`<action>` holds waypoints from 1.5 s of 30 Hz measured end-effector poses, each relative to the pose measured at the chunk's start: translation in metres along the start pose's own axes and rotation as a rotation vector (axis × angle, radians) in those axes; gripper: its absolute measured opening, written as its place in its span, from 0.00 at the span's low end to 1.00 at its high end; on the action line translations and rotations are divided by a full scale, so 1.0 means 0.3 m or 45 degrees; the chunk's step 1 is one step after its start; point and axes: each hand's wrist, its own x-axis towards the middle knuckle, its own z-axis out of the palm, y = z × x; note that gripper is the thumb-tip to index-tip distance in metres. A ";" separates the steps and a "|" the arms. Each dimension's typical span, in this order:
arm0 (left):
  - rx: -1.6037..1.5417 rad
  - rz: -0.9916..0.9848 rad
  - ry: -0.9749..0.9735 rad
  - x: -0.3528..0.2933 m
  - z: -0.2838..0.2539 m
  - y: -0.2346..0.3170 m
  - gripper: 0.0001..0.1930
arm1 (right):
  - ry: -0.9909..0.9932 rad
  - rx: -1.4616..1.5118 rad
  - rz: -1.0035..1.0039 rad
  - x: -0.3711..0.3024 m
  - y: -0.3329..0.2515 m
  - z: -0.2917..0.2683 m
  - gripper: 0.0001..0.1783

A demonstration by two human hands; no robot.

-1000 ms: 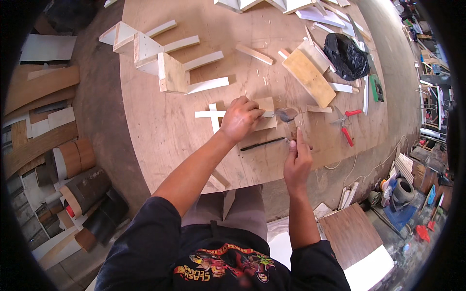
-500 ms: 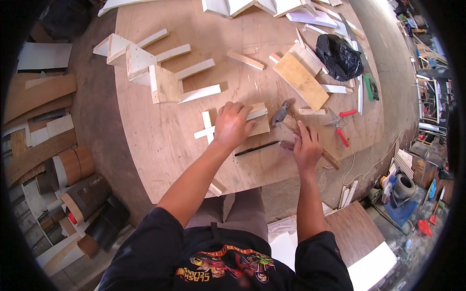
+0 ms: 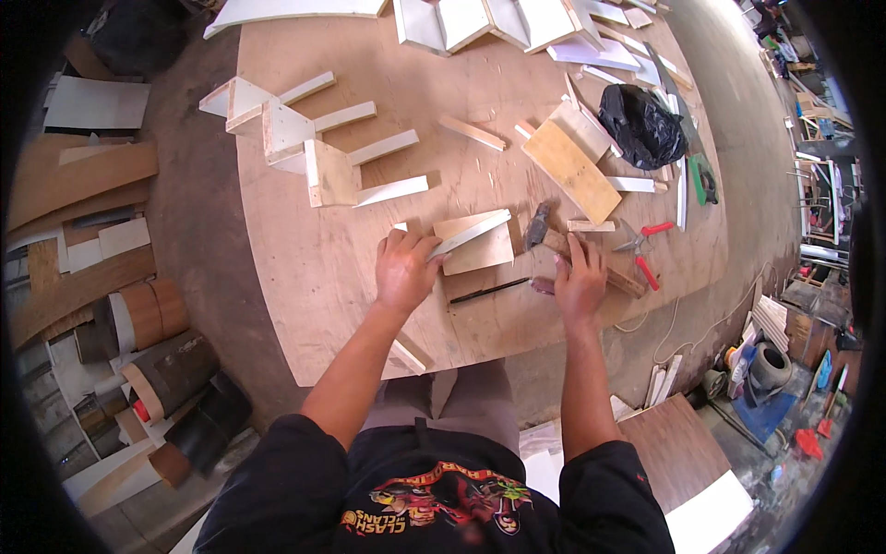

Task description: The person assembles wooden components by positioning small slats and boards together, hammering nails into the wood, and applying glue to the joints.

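My left hand (image 3: 406, 270) is closed around the left end of a white wooden strip (image 3: 475, 231). That strip slants across a small pale board (image 3: 484, 257) lying on the table. A short white end (image 3: 400, 227) of another strip shows just beyond my fingers; the rest is hidden. My right hand (image 3: 581, 282) grips the wooden handle of a hammer (image 3: 623, 280), whose dark metal head (image 3: 537, 227) points up and left, close to the board. Beside my right fingers lies a small purplish-brown piece (image 3: 543, 285). A black pen-like stick (image 3: 489, 290) lies between my hands.
A stepped wooden piece with legs (image 3: 332, 171) stands at the left. On the right are a yellowish block (image 3: 572, 175), a black plastic bag (image 3: 641, 127), red-handled pliers (image 3: 651, 247) and a green-handled tool (image 3: 703, 180). A zigzag white piece (image 3: 489, 23) is at the far edge.
My left hand has moved left and toward me, covering the crossed strips and baring more of the strip and board. My right hand stays on the hammer handle. The view has shifted slightly.
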 end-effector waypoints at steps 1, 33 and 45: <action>-0.002 -0.013 0.000 0.004 0.011 0.012 0.20 | 0.015 0.042 -0.013 0.002 -0.015 -0.002 0.27; -0.782 -0.239 0.110 0.857 0.415 0.927 0.16 | 0.103 0.581 -0.295 0.774 0.441 -0.243 0.27; -1.053 -0.509 0.219 0.630 0.436 1.215 0.17 | 0.083 0.642 -0.410 0.590 0.583 -0.459 0.25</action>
